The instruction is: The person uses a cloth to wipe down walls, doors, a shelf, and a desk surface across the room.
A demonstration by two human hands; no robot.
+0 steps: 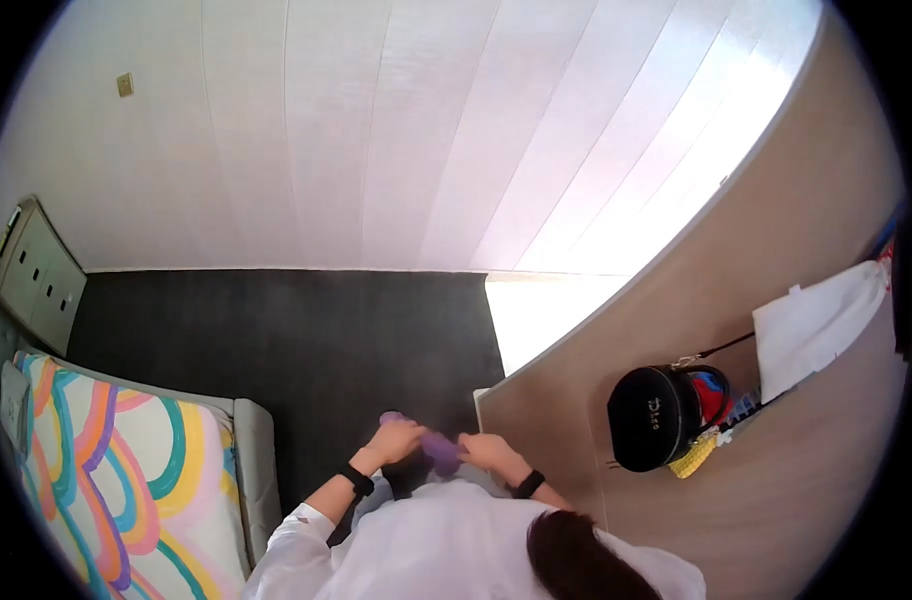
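Near the bottom centre, a soft purple item (441,450) is stretched between my two hands, in front of my white top. My left hand (398,440) is closed on its left part, and a bit of purple shows beyond the fingers. My right hand (490,453) pinches its right edge. Both wrists wear black bands. What exactly the purple item is cannot be made out.
To the left is a bed with a colourful arc-patterned cover (156,470), with a drawer cabinet (41,275) behind it. On the right, a black round bag (651,420) and a white cloth bag (816,320) hang by a wood-toned panel (566,420). Dark floor (276,330) lies ahead.
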